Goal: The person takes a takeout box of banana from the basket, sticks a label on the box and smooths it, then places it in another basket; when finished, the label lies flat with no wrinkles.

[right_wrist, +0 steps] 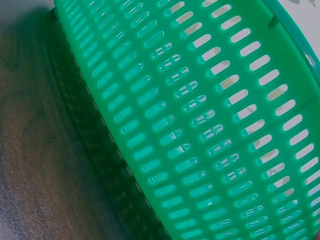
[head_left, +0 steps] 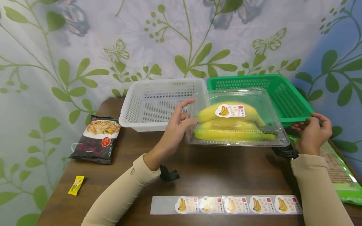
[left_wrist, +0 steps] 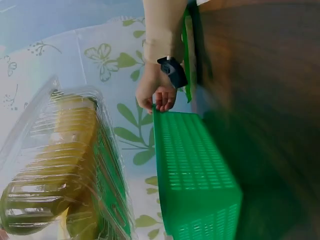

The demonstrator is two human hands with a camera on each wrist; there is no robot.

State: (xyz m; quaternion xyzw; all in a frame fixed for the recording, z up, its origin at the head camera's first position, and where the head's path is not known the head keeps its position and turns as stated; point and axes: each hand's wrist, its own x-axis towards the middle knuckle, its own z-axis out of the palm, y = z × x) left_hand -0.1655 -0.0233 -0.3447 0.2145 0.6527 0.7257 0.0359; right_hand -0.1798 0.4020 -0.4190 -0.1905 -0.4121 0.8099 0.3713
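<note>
My left hand [head_left: 176,130] grips the left edge of a clear plastic clamshell box [head_left: 272,125], thumb on the near side. Inside lie yellow bananas [head_left: 226,133], and a banana-print label [head_left: 230,110] sits over them. The box is held up in front of a green basket [head_left: 294,97], covering part of it in the head view. With my right hand [head_left: 314,133] I pinch the basket's rim at its near right corner; the left wrist view shows those fingers curled over the rim. Slotted green wall [right_wrist: 200,120] fills most of the right wrist view.
Left of the green basket stands a white basket [head_left: 162,83]. A black noodle packet [head_left: 97,139] and a small yellow sachet [head_left: 76,185] lie at the left. A strip of banana labels [head_left: 164,205] lies at the front, and a green-edged bag [head_left: 343,175] at the right.
</note>
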